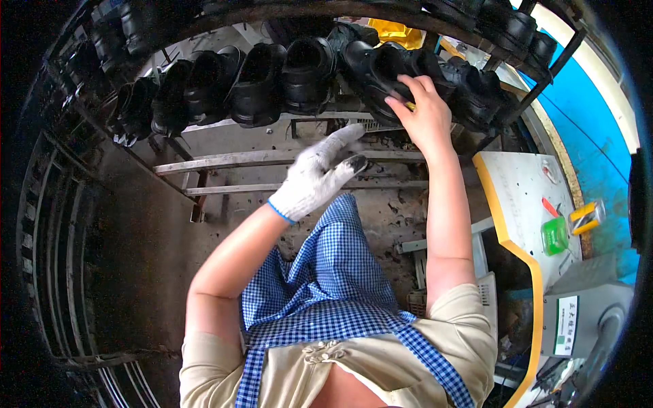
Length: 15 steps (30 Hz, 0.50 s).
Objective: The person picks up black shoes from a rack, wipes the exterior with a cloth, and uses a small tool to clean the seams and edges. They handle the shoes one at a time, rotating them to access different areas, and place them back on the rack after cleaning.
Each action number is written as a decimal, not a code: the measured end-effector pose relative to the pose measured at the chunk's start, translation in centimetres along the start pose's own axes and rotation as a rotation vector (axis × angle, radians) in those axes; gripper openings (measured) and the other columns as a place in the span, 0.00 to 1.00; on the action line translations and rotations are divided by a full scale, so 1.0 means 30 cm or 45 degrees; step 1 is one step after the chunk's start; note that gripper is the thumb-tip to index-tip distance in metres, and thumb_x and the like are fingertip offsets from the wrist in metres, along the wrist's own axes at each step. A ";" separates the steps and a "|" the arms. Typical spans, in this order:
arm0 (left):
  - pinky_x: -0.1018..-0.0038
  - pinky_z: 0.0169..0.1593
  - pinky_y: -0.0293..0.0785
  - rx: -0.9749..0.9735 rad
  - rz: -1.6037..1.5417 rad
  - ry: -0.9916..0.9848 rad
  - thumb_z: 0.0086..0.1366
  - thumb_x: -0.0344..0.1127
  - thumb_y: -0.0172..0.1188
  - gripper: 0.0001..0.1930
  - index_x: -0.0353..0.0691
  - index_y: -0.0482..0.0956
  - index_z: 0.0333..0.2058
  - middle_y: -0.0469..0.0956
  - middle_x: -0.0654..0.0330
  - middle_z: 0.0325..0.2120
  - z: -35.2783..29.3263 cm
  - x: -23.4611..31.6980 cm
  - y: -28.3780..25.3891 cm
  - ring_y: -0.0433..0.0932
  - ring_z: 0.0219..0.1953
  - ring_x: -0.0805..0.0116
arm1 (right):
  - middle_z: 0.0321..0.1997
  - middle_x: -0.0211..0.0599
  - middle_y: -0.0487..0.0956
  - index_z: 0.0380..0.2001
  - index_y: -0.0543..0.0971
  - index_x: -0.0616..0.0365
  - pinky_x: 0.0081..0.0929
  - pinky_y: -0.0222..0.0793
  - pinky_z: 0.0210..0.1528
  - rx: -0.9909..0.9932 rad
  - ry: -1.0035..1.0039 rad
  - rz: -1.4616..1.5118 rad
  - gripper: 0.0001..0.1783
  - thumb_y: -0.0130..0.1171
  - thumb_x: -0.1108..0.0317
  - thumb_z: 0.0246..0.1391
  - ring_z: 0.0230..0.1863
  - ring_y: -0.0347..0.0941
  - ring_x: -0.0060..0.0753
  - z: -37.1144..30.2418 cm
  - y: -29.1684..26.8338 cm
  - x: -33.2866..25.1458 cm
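Note:
A row of black shoes (pixel 257 85) stands on a metal rack in front of me, heels toward me. My right hand (pixel 427 114), bare, is at one black shoe (pixel 386 71) right of the row's middle, thumb and fingers closed about its heel edge. A small bit of something yellow (pixel 410 106) shows between thumb and fingers; its kind is hidden. Lower and to the left, my left hand (pixel 316 175) wears a white knit glove with a blue cuff and a dark-stained thumb tip. Its fingers are apart, holding nothing, short of the rack.
More black shoes (pixel 507 30) line a higher shelf. Bare metal rails (pixel 286 160) cross below the row. At my right a white table (pixel 520 183) with a yellow edge bears a green container (pixel 555 236), a clear cup (pixel 586 217) with yellow items, and a grey machine (pixel 592 306).

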<state>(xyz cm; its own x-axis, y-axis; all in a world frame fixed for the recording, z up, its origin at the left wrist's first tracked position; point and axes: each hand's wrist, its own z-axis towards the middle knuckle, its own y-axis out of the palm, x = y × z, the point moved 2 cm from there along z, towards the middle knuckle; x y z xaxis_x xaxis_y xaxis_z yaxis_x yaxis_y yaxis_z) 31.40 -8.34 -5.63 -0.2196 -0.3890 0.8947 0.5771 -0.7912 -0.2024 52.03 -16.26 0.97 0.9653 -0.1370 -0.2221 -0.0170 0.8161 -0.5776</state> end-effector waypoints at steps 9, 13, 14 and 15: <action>0.46 0.61 0.66 -0.254 -1.903 -0.447 0.65 0.66 0.49 0.37 0.48 0.61 0.64 0.67 0.55 0.60 0.075 -0.123 0.230 0.69 0.60 0.55 | 0.35 0.36 0.81 0.37 0.78 0.62 0.24 0.71 0.40 -0.043 0.407 0.823 0.13 0.67 0.66 0.53 0.35 0.76 0.26 -0.178 -0.003 -0.087; 0.57 0.54 0.77 -0.014 -2.002 -0.411 0.67 0.51 0.55 0.26 0.42 0.68 0.58 0.75 0.55 0.51 0.114 -0.150 0.258 0.76 0.52 0.58 | 0.38 0.29 0.77 0.40 0.78 0.60 0.13 0.65 0.34 -0.143 0.573 0.874 0.10 0.65 0.70 0.56 0.32 0.69 0.13 -0.216 -0.033 -0.086; 0.58 0.53 0.77 0.009 -1.959 -0.439 0.67 0.47 0.56 0.23 0.43 0.69 0.56 0.76 0.56 0.50 0.115 -0.175 0.265 0.77 0.51 0.59 | 0.39 0.27 0.75 0.41 0.78 0.60 0.10 0.63 0.32 -0.169 0.621 0.859 0.09 0.64 0.72 0.57 0.30 0.67 0.09 -0.207 -0.051 -0.090; 0.59 0.52 0.78 0.025 -1.912 -0.470 0.67 0.44 0.56 0.20 0.44 0.71 0.55 0.77 0.57 0.49 0.121 -0.178 0.272 0.78 0.50 0.59 | 0.36 0.26 0.76 0.42 0.79 0.62 0.08 0.58 0.26 -0.033 0.389 0.714 0.10 0.63 0.71 0.58 0.25 0.64 0.07 -0.188 -0.080 -0.102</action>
<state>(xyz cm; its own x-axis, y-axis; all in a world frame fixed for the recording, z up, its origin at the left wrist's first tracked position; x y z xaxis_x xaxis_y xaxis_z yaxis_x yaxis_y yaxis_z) 40.14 -11.03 -10.61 -0.3890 0.8679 0.3088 0.0216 -0.3266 0.9449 47.63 -20.97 -1.40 0.6901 0.1503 -0.7080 -0.5086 0.7967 -0.3266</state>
